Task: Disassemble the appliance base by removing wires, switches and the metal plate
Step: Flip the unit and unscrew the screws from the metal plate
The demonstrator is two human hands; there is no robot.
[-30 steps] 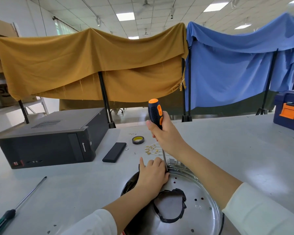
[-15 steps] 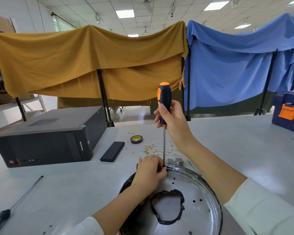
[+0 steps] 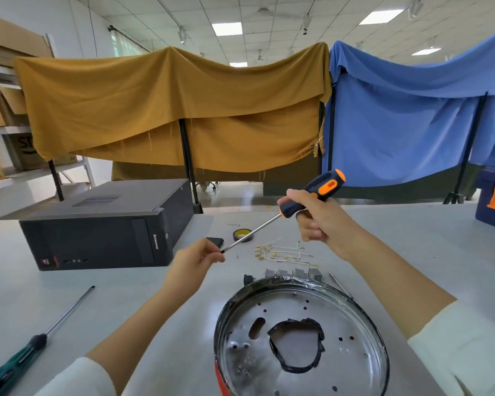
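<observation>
Currently the right hand grips the screwdriver handle; its shaft slopes down-left to the tip, which the left hand pinches, presumably to take off a screw. Both hands are raised beyond the appliance base, which lies on the tabletop nearest the viewer, below the hands.

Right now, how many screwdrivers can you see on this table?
2. The orange-and-black screwdriver is held up in the right hand; the green-handled screwdriver lies at the table's near left.
</observation>
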